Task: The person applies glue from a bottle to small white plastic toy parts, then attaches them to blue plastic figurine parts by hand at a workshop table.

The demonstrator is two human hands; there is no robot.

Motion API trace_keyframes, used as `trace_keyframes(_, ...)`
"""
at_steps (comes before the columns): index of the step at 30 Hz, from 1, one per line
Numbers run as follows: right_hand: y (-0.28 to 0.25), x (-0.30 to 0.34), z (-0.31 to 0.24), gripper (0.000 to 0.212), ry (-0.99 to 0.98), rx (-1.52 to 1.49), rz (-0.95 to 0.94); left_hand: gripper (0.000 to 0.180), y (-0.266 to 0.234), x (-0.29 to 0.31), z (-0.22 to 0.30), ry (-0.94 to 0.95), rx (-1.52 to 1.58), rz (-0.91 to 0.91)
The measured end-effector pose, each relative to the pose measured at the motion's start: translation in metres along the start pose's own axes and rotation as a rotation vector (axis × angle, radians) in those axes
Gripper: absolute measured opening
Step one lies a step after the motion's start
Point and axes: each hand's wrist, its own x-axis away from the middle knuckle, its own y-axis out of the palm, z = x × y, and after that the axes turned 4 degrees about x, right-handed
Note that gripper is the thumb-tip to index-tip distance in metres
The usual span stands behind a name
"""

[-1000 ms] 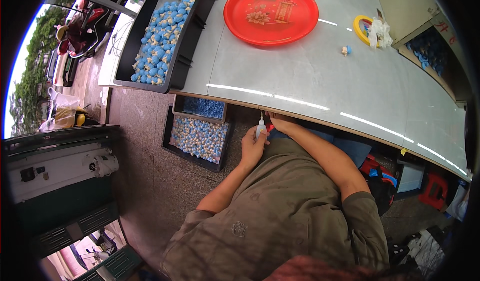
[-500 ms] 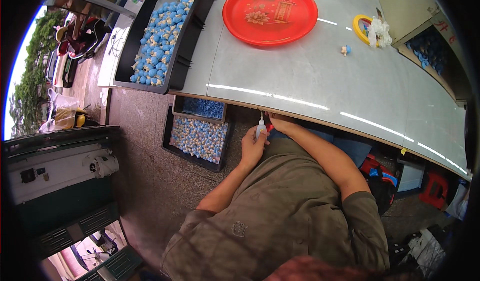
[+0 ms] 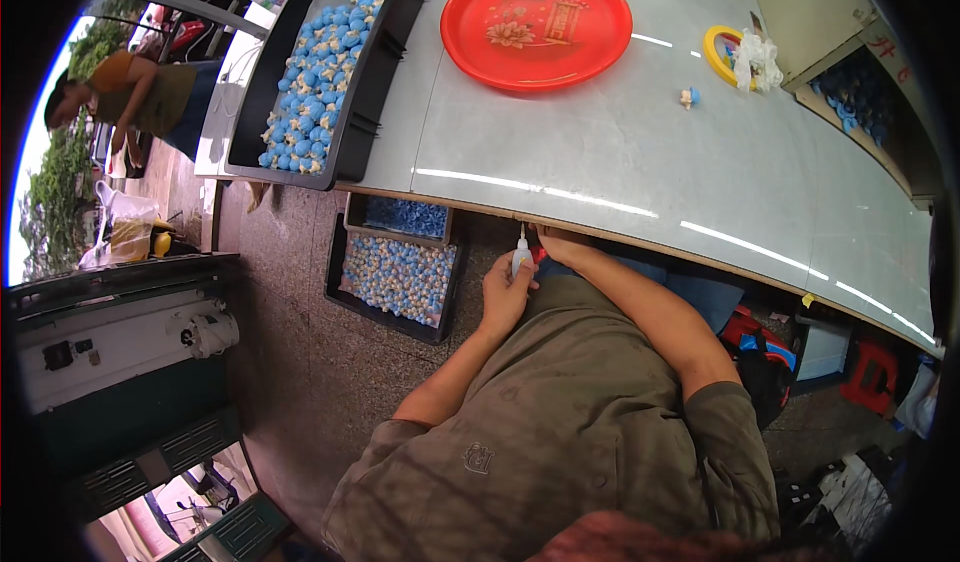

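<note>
My left hand [image 3: 507,290] is wrapped round a small white squeeze bottle [image 3: 521,256], whose thin nozzle points up beside the table's front edge. My right hand [image 3: 560,246] reaches in at that same edge, just right of the bottle. Its fingers are mostly hidden under the tabletop, so what they hold cannot be made out. A bit of something red [image 3: 540,255] shows between the two hands. Left of my hands, a low black tray [image 3: 440,334] holds many small blue and cream pieces, and a smaller bin [image 3: 360,224] with dark blue parts sits at its far end.
On the grey table [image 3: 520,147] are a black crate [image 3: 385,82] of blue and cream figures, a red oval tray [image 3: 600,47], one small figure [image 3: 689,98] and a yellow tape ring [image 3: 712,57]. An open cabinet [image 3: 810,12] stands right. Another person [image 3: 150,97] is at far left.
A person has come into view at the far left, beyond the black crate. My two hands and the bottle stay nearly in place.
</note>
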Motion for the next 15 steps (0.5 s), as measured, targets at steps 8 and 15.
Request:
trace_keyframes(8, -0.0024, 0.0001, -0.0015, 0.041, -0.013, 0.067, -0.046, 0.032, -0.0004, -0.0003, 0.0008, -0.014, -0.005, -0.002)
trace_keyframes(15, -0.0053, 0.0014, -0.0035, 0.042, -0.024, 0.013, -0.021, 0.032, 0.0001, -0.0002, 0.0014, -0.029, -0.003, 0.004)
